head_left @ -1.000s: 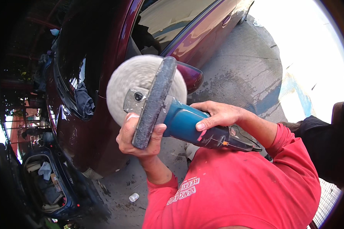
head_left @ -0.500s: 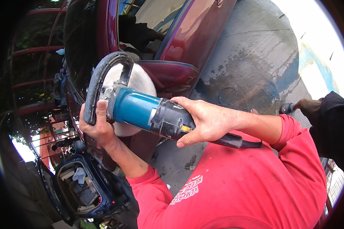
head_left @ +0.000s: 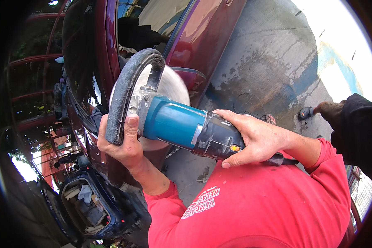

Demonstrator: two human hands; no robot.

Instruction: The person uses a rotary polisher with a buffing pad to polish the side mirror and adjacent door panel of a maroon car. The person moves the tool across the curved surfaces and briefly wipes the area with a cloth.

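A teal and black car polisher [head_left: 174,122] lies across the middle of the view, its dusty black loop handle at the far left end. My left hand [head_left: 126,144] grips the lower end of that handle, thumb up along it. My right hand [head_left: 254,138] wraps around the black rear body, close to a small yellow switch and the cord end. Beneath the tool head a round whitish pad [head_left: 177,87] looks blurred, and the tool covers its middle. The pad lies over the side of a maroon car [head_left: 206,37]; whether it touches the paint I cannot tell.
Near the pad is the car's side mirror [head_left: 190,76]. A dark blue vehicle with its rear open [head_left: 86,198] and things inside stands at lower left. At right, a person in dark clothes [head_left: 353,124] is partly visible on the stained concrete floor [head_left: 268,53].
The polisher has shifted to the right with both hands still gripping it. The car and floor have slid slightly left in the view.
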